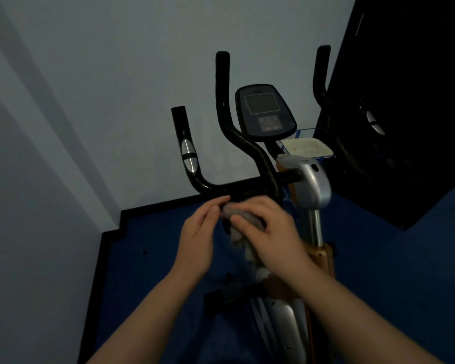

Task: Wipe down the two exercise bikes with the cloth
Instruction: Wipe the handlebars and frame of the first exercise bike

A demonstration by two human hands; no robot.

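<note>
Dim room. Pale grey wall [103,88] fills the far left, blue floor mat [153,271] with a black edge lies below it, and a dark panel [418,101] stands at far right.

One black-and-silver exercise bike [313,185] stands centre frame, seen from the rider's side. Its black curved tubular handlebar [247,186] runs across just beyond the hands; one upright on the left carries a silver pulse-sensor plate [188,156]. A dark oval console with a grey screen [264,111] sits at the far end, and a cream square tray-like object [305,148] lies just right of it. Only one bike can be made out for sure; the dark right side is unclear.

Both hands meet just near of the handlebar crossbar. The right hand [271,227], motion-blurred, has its fingers curled over a small crumpled grey cloth [241,214], gripping it. The left hand [202,232] has its thumb and fingertips pinching the cloth's left edge. The cloth hangs between the hands, a loose tail dropping below; whether it touches the bar I cannot tell.

Step, as I judge it: bunching or refolding the cloth, with wiping of the handlebar about to happen. Task looks early.

Next move likely calls for one hand to take the cloth fully, wrap it round the crossbar and slide it along, following the bends up the uprights.
</note>
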